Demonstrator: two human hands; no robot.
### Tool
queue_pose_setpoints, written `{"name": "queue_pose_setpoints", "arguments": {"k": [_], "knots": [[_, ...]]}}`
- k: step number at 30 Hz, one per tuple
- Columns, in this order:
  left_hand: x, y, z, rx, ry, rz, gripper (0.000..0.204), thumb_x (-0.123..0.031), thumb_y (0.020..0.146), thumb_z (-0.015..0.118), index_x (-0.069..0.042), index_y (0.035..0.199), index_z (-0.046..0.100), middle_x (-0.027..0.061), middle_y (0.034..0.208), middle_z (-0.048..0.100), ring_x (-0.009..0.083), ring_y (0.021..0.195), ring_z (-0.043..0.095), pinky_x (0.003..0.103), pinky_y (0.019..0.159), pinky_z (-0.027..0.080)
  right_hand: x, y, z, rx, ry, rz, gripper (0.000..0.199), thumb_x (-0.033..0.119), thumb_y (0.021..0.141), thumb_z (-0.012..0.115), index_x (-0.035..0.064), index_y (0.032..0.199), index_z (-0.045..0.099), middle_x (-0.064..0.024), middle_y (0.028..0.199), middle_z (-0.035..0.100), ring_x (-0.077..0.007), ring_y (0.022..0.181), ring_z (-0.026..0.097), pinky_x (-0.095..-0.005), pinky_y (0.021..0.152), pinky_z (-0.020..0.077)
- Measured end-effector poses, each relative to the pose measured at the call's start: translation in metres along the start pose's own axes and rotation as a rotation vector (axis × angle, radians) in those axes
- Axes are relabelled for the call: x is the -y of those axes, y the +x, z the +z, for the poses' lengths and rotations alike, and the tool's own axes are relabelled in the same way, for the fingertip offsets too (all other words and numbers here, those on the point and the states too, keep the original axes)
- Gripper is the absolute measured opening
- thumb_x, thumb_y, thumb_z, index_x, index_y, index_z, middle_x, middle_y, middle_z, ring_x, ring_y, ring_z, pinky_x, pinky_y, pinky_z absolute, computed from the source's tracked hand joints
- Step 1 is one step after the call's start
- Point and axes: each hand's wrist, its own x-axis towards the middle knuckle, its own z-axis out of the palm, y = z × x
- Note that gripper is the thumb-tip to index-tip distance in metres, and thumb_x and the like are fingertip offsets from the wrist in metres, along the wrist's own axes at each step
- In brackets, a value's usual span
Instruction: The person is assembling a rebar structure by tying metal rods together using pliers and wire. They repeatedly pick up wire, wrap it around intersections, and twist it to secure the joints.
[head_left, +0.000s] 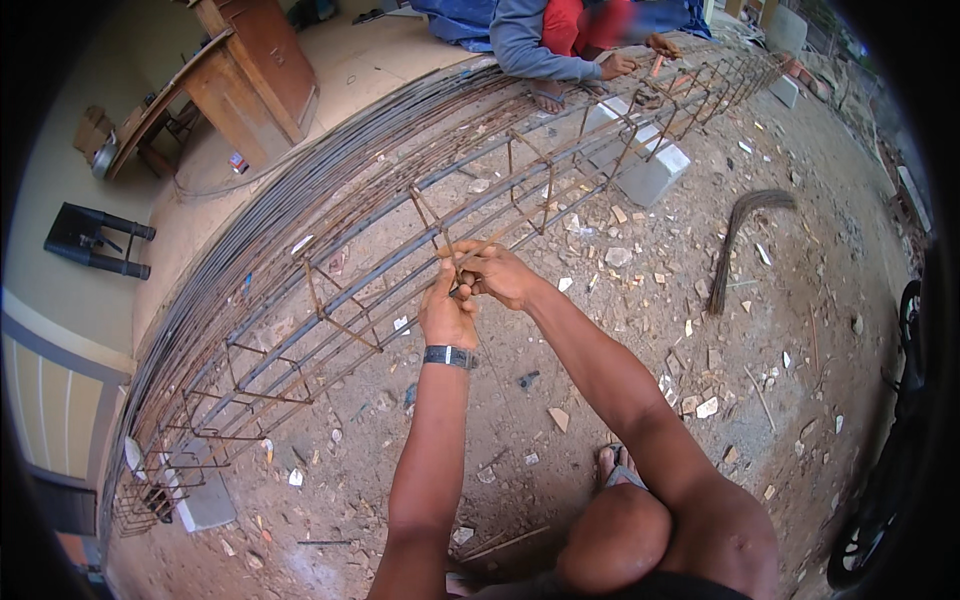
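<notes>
A long rebar cage of straight grey bars and rusty square stirrups [313, 287] runs from the lower left to the upper right. My left hand [448, 312], with a dark band at its wrist, is closed at the cage's near side. Against it, my right hand [497, 277] is closed too, its fingers bent around the same spot. Both hands meet below one stirrup [427, 214] where it crosses the lower bars. What the fingertips pinch is hidden between them.
Grey blocks [652, 178] stand beneath the cage's far part; another block [207, 505] is at its left end. Long loose bars [230, 215] lie behind. A bundle of thin wires [722, 250] rests on rubble-strewn ground. Another person's hand [617, 67] works at the cage's far end.
</notes>
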Motion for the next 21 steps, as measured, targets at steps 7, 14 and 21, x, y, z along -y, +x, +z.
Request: {"name": "queue_pose_setpoints", "arguments": {"k": [7,14,21], "knots": [[0.01,0.006,-0.007,-0.02,-0.045,0.128,0.023,-0.027,0.094,0.071,-0.006,0.102,0.066,-0.002,0.077,0.058,0.0049,0.06,0.05,0.018,0.047,0.037,0.038,-0.054,0.028,-0.326,-1.023,-0.274,0.025,0.019,0.097,0.06,0.0032,0.114,0.069,-0.0123,0.083,0.069,-0.0217,0.072,0.066,-0.0356,0.066,0.0514],[0.008,0.015,-0.014,0.113,0.147,0.23,0.025,-0.029,0.094,0.072,-0.004,0.101,0.069,-0.0012,0.076,0.059,0.0063,0.061,0.051,0.021,0.046,0.038,0.096,-0.011,0.027,0.043,-1.306,-0.248,0.025,0.018,0.089,0.061,0.0129,0.11,0.073,-0.017,0.101,0.072,-0.0325,0.094,0.069,-0.0403,0.085,0.0527],[-0.001,0.005,-0.022,0.082,0.229,0.217,0.027,-0.03,0.094,0.071,-0.005,0.104,0.071,0.0012,0.084,0.066,0.0094,0.07,0.06,0.025,0.058,0.051,0.041,-0.039,0.043,-0.285,-1.402,-0.594,0.011,0.013,0.09,0.059,0.0031,0.092,0.063,-0.0177,0.092,0.059,-0.0426,0.082,0.063,-0.0505,0.072,0.05]]}}
